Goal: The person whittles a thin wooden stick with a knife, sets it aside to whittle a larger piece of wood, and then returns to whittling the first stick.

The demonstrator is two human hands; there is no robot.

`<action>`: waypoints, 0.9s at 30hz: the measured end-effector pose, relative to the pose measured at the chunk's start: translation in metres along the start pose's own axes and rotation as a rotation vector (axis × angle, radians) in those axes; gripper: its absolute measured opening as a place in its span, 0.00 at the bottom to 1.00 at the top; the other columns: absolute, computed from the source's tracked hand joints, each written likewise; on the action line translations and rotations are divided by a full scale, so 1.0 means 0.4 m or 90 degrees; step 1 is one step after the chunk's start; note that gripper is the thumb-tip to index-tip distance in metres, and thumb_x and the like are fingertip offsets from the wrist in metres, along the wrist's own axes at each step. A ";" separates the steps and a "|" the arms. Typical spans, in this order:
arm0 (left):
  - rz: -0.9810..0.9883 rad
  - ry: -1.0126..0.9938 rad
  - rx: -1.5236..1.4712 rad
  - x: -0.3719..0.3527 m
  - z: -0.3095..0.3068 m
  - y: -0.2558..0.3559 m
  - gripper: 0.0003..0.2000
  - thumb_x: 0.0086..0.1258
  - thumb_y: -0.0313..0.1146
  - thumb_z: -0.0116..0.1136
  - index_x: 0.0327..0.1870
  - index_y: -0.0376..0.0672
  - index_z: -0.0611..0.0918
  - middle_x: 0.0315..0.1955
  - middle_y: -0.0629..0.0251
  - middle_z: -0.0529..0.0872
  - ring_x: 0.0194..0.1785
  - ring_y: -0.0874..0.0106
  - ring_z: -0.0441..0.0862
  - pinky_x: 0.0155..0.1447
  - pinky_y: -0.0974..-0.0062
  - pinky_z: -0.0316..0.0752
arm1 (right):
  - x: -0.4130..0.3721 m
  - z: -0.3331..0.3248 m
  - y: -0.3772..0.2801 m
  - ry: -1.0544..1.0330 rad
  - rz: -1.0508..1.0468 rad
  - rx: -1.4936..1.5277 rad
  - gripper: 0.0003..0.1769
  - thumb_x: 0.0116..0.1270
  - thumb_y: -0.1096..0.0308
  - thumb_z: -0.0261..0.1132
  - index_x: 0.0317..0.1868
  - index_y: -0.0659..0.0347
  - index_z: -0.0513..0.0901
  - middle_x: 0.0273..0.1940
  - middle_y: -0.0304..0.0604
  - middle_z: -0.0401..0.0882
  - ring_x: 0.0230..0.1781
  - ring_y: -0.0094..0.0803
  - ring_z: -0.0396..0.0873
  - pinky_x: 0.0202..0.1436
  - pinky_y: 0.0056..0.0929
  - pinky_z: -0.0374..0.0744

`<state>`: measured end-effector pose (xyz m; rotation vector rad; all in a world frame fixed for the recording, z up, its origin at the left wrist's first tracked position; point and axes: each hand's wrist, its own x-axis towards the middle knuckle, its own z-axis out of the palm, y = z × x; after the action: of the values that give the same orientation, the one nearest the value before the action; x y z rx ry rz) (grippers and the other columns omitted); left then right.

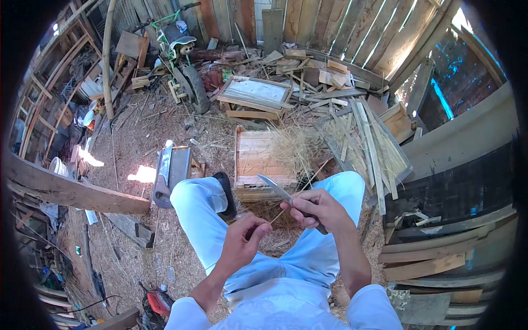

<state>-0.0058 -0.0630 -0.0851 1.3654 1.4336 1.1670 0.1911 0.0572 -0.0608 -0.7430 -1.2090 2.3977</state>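
Note:
In front of my lap my right hand (319, 209) is closed round the dark handle of a knife (279, 191), its blade pointing up and to the left. My left hand (246, 237) pinches one end of a thin straw-like stick (278, 216). The stick runs up toward the fingers of my right hand, just below the blade. Beyond my hands, between my knees, stands a wooden crate (257, 155) of pale slats. A heap of dry straw (298, 147) lies over its right side.
Left of my knee, a machete (165, 161) rests on a small dark bench (180, 171). Loose planks (369, 144) lean at right. A bicycle (184, 66) and scrap wood (330, 77) fill the back. A thick beam (77, 190) juts in from the left. A red tool (158, 302) lies lower left.

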 end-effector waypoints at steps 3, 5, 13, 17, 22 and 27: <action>-0.002 0.000 0.020 0.007 -0.006 0.025 0.04 0.67 0.27 0.58 0.33 0.36 0.80 0.25 0.69 0.77 0.27 0.83 0.70 0.29 0.82 0.64 | -0.006 -0.006 -0.023 0.025 -0.021 0.030 0.17 0.72 0.64 0.56 0.49 0.72 0.77 0.24 0.33 0.71 0.16 0.13 0.61 0.16 0.12 0.59; -0.008 0.002 0.026 -0.002 -0.007 0.014 0.04 0.67 0.27 0.57 0.33 0.36 0.80 0.24 0.69 0.77 0.26 0.83 0.70 0.29 0.82 0.63 | -0.010 -0.049 -0.040 0.115 -0.080 0.035 0.16 0.72 0.64 0.55 0.47 0.72 0.77 0.23 0.32 0.69 0.16 0.12 0.60 0.15 0.12 0.59; -0.064 0.020 -0.016 -0.020 -0.017 -0.012 0.06 0.69 0.29 0.55 0.33 0.36 0.80 0.24 0.70 0.79 0.26 0.83 0.70 0.29 0.83 0.63 | -0.021 -0.120 -0.071 0.191 -0.131 0.078 0.20 0.72 0.65 0.55 0.59 0.69 0.70 0.25 0.33 0.69 0.15 0.13 0.61 0.14 0.11 0.60; -0.088 0.053 -0.035 -0.003 -0.011 -0.024 0.06 0.70 0.30 0.54 0.35 0.36 0.80 0.27 0.69 0.81 0.29 0.84 0.73 0.33 0.84 0.68 | -0.021 -0.041 -0.049 0.155 -0.100 0.009 0.37 0.72 0.65 0.54 0.73 0.61 0.43 0.25 0.39 0.73 0.16 0.16 0.62 0.17 0.14 0.62; -0.127 0.051 -0.047 -0.002 -0.006 -0.038 0.07 0.71 0.30 0.53 0.35 0.36 0.79 0.28 0.69 0.82 0.31 0.83 0.75 0.35 0.83 0.71 | -0.004 0.013 0.020 0.165 -0.102 0.020 0.49 0.72 0.67 0.54 0.70 0.59 0.20 0.29 0.47 0.77 0.16 0.18 0.63 0.18 0.16 0.63; -0.099 0.058 -0.012 -0.006 -0.017 -0.048 0.07 0.71 0.29 0.53 0.36 0.35 0.79 0.28 0.69 0.81 0.29 0.84 0.74 0.32 0.85 0.69 | -0.015 -0.007 0.004 0.206 -0.106 0.012 0.41 0.72 0.66 0.53 0.72 0.60 0.33 0.28 0.45 0.77 0.15 0.17 0.62 0.16 0.14 0.60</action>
<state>-0.0168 -0.0655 -0.1021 1.1785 1.5599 1.1503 0.1974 0.0551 -0.0617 -0.9409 -1.0684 2.0548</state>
